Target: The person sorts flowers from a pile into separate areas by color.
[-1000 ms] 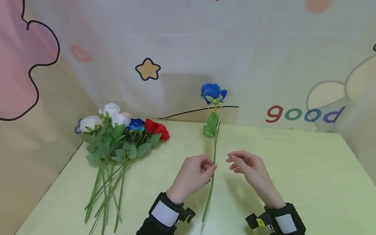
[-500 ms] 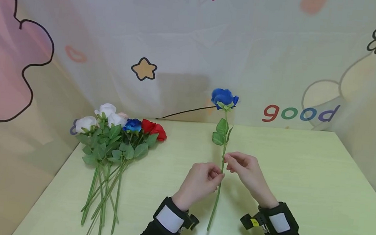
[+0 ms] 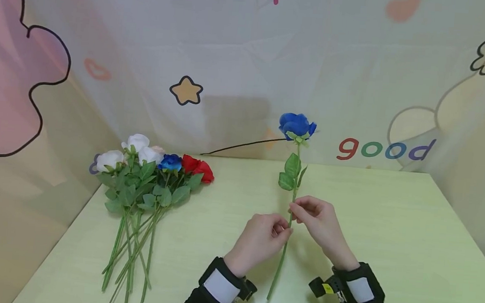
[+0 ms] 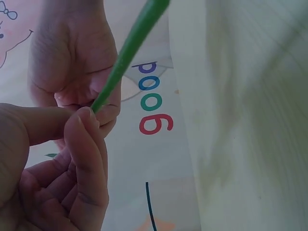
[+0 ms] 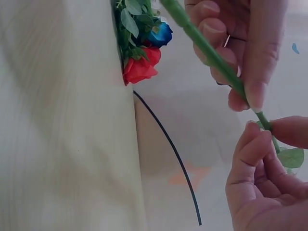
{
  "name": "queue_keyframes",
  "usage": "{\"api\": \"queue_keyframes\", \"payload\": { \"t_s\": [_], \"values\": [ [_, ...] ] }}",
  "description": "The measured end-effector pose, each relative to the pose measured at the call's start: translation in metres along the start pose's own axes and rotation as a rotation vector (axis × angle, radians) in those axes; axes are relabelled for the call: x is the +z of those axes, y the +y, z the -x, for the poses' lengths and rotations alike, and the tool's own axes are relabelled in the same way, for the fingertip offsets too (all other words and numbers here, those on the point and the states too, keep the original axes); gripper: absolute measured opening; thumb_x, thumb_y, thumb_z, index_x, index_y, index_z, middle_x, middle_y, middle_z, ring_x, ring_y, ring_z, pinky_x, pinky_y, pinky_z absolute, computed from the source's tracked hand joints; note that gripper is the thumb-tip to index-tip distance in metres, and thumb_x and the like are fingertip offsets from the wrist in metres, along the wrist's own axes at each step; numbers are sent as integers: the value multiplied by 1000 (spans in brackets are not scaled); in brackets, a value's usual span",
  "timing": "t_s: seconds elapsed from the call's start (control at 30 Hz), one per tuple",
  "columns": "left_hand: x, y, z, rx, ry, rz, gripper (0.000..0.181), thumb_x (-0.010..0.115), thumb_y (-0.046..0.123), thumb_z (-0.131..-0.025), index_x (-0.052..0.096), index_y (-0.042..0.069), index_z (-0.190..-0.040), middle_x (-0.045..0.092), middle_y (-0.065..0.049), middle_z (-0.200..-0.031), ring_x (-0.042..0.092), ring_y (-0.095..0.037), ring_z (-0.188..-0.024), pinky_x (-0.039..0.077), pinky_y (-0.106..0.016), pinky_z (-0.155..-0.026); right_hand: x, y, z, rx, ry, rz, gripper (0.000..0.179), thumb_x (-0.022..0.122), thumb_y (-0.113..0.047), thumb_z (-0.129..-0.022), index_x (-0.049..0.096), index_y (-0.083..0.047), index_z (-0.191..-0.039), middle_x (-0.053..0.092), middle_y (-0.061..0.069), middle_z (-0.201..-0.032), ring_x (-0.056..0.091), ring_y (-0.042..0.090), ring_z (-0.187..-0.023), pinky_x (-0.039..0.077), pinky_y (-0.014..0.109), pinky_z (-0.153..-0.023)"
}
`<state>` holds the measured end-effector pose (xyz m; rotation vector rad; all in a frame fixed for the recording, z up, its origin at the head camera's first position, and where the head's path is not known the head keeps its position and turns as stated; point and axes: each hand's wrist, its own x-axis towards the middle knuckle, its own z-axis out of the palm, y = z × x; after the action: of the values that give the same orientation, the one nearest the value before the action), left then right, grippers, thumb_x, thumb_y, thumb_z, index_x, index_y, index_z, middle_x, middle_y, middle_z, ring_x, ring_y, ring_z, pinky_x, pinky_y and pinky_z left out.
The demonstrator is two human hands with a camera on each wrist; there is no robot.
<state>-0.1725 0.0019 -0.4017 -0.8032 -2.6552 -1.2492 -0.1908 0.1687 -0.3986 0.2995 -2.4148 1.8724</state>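
A single blue rose [image 3: 297,126] with a long green stem stands nearly upright over the table in the head view. My left hand [image 3: 259,239] pinches its stem between thumb and forefinger, around the middle. Just above, my right hand [image 3: 319,227] pinches the same stem below the leaves [image 3: 290,172]. The lower stem [image 4: 132,45] runs out past the left fingertips in the left wrist view. In the right wrist view the two hands' fingertips sit close together along the stem [image 5: 216,62].
On the left of the pale table [image 3: 388,237] lies a bunch of roses: white roses [image 3: 137,142], a blue rose [image 3: 171,162] and red roses [image 3: 199,168], their stems crossing toward the front. A printed cloth [image 3: 241,53] hangs behind the table.
My right hand, apart from the stem a second ago, has come left and now pinches it. The blue rose and my left hand have shifted right. The bunch stays on the table.
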Motion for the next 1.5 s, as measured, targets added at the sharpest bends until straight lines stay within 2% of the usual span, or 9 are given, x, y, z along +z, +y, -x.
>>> {"api": "queue_keyframes", "payload": {
  "t_s": [0.2,0.4,0.5,0.63,0.73,0.93,1.13,1.3,1.5],
  "values": [
    [0,0,2,2,-9,-29,11,61,19,-91,67,10,-87,60,9,-67,51,2,-55,41,-13,-49,-2,-3,0,21,-15,-19,25,59,-17,-94,61,6,-101,64,14,-84,61,27,-75,52,23,-68],
    [-2,-3,1,11,17,-91,13,60,23,-92,67,13,-89,60,10,-68,51,2,-57,41,-13,-50,-10,-2,-1,51,-20,-50,29,56,-19,-96,58,8,-105,64,18,-87,61,14,-74,53,22,-71],
    [-2,-4,1,19,14,-119,13,60,24,-91,67,13,-90,59,11,-68,51,2,-57,41,-14,-50,-15,0,-1,65,-25,-54,32,56,-21,-96,57,9,-107,64,18,-87,62,12,-75,53,22,-73],
    [2,-6,1,30,11,-163,13,59,23,-91,67,13,-94,63,9,-74,54,1,-61,42,-14,-53,-24,3,1,76,-36,-39,34,56,-24,-96,57,8,-108,65,13,-86,62,12,-76,53,22,-73],
    [7,-7,-1,49,0,-234,15,60,23,-91,67,12,-98,66,5,-83,57,-2,-68,44,-15,-56,-36,6,4,85,-44,-12,35,54,-24,-97,57,9,-109,65,8,-84,62,13,-76,53,22,-73],
    [17,-6,-10,125,-30,-361,18,61,24,-91,68,12,-103,67,3,-95,58,-6,-72,45,-18,-58,-66,16,12,134,-55,75,37,51,-22,-98,54,12,-112,65,10,-86,62,12,-75,54,21,-71],
    [32,0,-22,192,-86,-454,19,60,24,-91,67,15,-106,67,3,-96,61,-9,-77,48,-19,-60,-100,29,16,153,-74,251,37,49,-20,-99,54,14,-113,65,17,-89,63,11,-74,54,21,-68],
    [47,8,-31,224,-164,-510,19,60,25,-91,67,18,-107,65,7,-94,56,-6,-72,43,-16,-53,-137,43,24,185,-94,391,37,47,-19,-100,54,15,-113,64,16,-90,63,11,-73,54,22,-66],
    [56,19,-37,271,-198,-557,19,60,26,-90,67,20,-107,64,10,-96,55,-3,-72,41,-14,-54,-187,58,35,264,-135,535,38,45,-18,-100,55,18,-108,65,12,-84,63,12,-69,55,25,-63]
  ]
}}
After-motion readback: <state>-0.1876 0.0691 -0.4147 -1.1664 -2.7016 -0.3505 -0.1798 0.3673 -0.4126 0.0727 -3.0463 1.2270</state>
